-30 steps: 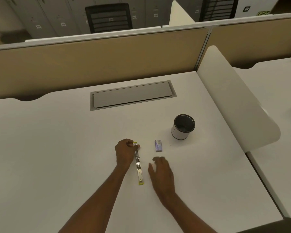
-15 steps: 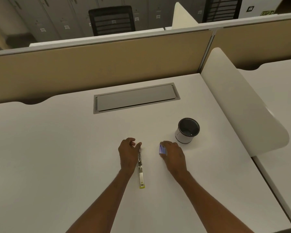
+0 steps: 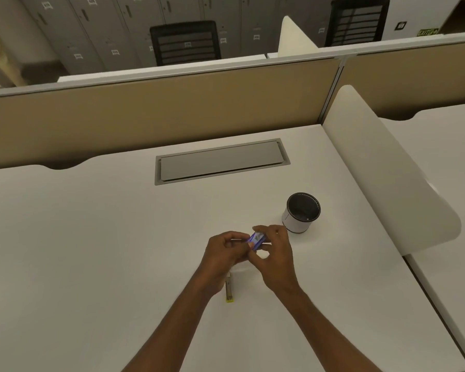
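Lifted since before, pinched between left hand and right hand: purple box, cup just beyond the right knuckles, open desk leftward.

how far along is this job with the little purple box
Done: the small purple rectangular box is up off the white desk. In hand: the left hand and right hand both pinch it. Left: whether the box is open is unclear; the slim metal tool with a yellow end lies on the desk beneath the left forearm, not held.
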Demonstrator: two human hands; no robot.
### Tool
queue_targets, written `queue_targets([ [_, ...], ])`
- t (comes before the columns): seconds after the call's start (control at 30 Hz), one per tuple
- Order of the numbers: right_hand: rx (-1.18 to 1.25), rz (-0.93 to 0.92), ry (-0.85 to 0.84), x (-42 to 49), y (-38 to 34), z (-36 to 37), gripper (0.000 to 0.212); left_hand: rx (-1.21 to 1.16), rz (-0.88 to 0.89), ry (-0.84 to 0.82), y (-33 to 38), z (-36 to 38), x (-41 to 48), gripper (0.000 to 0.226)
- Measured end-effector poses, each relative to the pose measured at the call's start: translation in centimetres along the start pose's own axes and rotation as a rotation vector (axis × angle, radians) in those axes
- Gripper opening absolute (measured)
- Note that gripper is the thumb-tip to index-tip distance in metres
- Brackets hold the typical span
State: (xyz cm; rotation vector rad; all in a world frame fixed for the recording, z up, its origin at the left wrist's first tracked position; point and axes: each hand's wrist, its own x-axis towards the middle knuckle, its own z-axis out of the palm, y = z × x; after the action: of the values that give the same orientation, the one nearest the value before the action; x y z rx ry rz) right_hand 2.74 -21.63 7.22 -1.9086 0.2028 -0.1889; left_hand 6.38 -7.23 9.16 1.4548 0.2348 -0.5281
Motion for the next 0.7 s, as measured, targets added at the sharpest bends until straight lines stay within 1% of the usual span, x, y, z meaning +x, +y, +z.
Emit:
queue_targets([
  [0.07,0.053,0.008,-0.061,-0.5,-0.1,-0.4,0.042,-0.038,-0.009,0.007,0.4,-0.4,-0.5,0.021],
  [0.17,0.207,0.169,-0.13,-0.9,-1.0,-1.5,0.033,0.004,0.042,-0.04,1.0,-1.2,-1.4,0.021],
  [0.23,0.316,0.215,-0.157,-1.1,-1.6,-2.2,0.033,0.063,0.076,-0.066,1.3,-1.8,-1.9,0.023],
  [0.3,0.354,0.205,-0.189,-1.4,-2.0,-2.7,0.035,0.103,0.103,-0.086,1.5,-2.2,-2.3,0.025],
  [0.47,0.332,0.179,-0.267,-2.2,-2.8,-3.8,0.034,0.144,0.143,-0.084,1.5,-2.9,-3.2,0.025],
  [0.63,0.349,0.118,-0.316,-2.7,-3.7,-4.3,0.031,0.087,0.155,-0.067,1.4,-3.2,-3.7,0.03],
  [0.7,0.358,0.094,-0.31,-3.0,-4.0,-4.3,0.029,0.043,0.147,-0.07,1.3,-3.2,-4.0,0.031],
])
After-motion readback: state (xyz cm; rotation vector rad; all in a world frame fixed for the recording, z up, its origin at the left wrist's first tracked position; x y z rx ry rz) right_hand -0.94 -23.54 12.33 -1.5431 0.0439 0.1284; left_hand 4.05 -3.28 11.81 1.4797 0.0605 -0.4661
